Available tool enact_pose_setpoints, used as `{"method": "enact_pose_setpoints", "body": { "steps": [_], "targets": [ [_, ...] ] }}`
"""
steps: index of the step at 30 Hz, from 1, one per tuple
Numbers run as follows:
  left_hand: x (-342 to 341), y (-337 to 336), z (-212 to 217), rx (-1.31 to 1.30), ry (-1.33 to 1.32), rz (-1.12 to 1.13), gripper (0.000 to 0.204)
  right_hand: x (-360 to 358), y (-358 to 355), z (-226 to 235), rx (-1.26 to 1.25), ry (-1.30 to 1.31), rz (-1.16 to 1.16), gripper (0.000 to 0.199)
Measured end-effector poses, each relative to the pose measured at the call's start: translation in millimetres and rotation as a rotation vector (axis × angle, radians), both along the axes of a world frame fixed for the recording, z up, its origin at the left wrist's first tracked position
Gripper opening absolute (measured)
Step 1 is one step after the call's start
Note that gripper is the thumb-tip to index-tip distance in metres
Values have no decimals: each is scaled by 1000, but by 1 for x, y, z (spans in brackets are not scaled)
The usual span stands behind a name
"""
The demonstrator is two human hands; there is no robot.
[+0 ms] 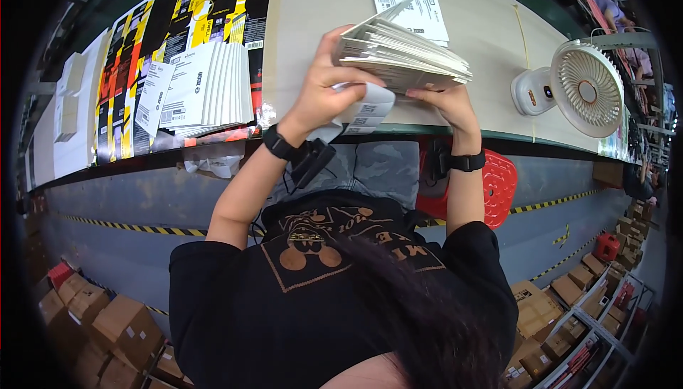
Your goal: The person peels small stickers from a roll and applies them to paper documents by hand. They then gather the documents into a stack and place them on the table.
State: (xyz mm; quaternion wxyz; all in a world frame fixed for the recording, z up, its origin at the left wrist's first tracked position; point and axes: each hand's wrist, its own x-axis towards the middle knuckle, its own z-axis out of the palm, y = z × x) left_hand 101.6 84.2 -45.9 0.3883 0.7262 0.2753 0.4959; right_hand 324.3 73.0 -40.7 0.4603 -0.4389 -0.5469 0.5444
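Observation:
A thick stack of thin, flat white printed pieces, which look like flattened small cartons, is held up over the near edge of the table, its edges fanned. My left hand is closed on the stack's left end. Between its thumb and fingers it also has a curling white strip of labels with square codes, hanging below the stack. My right hand grips the stack's lower right side, thumb on the near edge and the other fingers mostly hidden. Behind the stack, more of the white printed pieces lie on the table.
On the left, a fanned pile of white printed pieces rests on a black, yellow and red printed sheet. A white fan stands at the table's right. A red stool is below the edge; cardboard boxes sit behind me.

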Motion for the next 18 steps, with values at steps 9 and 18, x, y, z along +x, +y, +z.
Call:
{"method": "enact_pose_setpoints", "body": {
  "steps": [9,18],
  "targets": [
    [-38,1,2,-5,20,-201,26,3,7,-2,203,-75,94,47],
    [-47,-11,13,-290,19,-25,28,0,7,-5,-61,185,13,36]
  ]
}}
